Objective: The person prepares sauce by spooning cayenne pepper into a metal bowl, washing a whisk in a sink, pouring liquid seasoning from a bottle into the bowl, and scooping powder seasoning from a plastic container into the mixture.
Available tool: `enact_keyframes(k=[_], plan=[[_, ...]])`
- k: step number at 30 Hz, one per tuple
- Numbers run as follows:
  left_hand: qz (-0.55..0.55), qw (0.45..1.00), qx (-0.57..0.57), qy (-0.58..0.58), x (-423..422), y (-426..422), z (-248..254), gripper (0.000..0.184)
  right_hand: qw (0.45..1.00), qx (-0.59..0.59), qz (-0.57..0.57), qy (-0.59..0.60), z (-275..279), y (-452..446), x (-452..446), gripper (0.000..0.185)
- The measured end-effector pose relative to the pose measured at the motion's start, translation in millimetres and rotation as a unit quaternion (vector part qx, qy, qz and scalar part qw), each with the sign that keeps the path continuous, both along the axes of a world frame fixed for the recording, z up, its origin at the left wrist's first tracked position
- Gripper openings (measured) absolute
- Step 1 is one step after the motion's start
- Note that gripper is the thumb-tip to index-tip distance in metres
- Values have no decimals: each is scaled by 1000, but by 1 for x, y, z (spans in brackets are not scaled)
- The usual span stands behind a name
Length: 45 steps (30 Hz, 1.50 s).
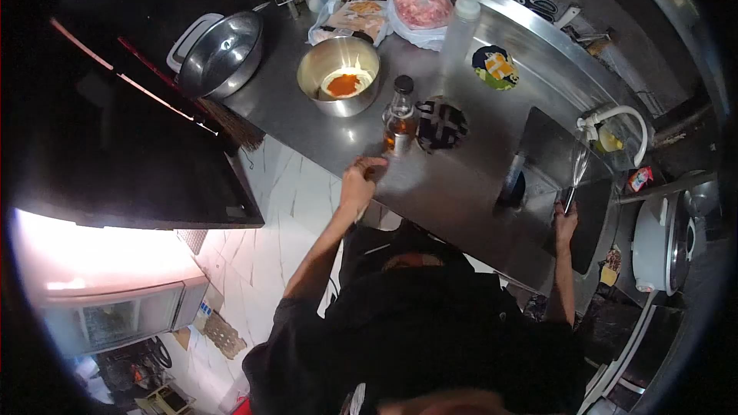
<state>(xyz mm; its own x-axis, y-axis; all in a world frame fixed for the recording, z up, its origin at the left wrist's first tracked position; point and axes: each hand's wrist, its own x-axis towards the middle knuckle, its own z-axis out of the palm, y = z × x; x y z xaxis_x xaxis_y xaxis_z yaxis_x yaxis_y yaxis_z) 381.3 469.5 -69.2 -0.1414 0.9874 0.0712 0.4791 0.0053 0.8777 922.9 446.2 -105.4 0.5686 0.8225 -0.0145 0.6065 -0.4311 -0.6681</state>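
My right hand (pixel 566 220) is closed around the dark handle of a wire whisk (pixel 578 173), whose loops point away over the sink. Beside the counter's front edge is my left hand (pixel 360 183), holding nothing I can see, its forefinger stretched out near the base of a glass bottle (pixel 400 119). That bottle stands upright with a black cap and some amber liquid low inside. Left of it, a steel pot (pixel 339 104) contains a pale cream-like mass topped with orange-red powder or sauce.
Behind the pot lie a bag of pink minced meat (pixel 421 4) and another packet (pixel 357 17). A steel bowl (pixel 223 54) sits at the left. A clear squeeze bottle (pixel 460 34) stands at the back. Right are a white tap (pixel 634 119) and a white cooker (pixel 653 246).
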Motion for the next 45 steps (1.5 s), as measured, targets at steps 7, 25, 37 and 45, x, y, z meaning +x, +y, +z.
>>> enact_keyframes(k=[7,25,37,45], plan=[[-172,962,-166,132,-111,84,-10,42,997,69,-13,34,6,12,-122,23],[-529,818,121,-192,-105,97,172,44,945,293,122,-79,141,15,-412,30],[-174,888,20,-426,-245,173,173,28,851,-73,121,-506,100,16,-423,54],[-81,948,274,138,-310,359,-7,25,995,17,-56,-77,-2,27,-473,67]])
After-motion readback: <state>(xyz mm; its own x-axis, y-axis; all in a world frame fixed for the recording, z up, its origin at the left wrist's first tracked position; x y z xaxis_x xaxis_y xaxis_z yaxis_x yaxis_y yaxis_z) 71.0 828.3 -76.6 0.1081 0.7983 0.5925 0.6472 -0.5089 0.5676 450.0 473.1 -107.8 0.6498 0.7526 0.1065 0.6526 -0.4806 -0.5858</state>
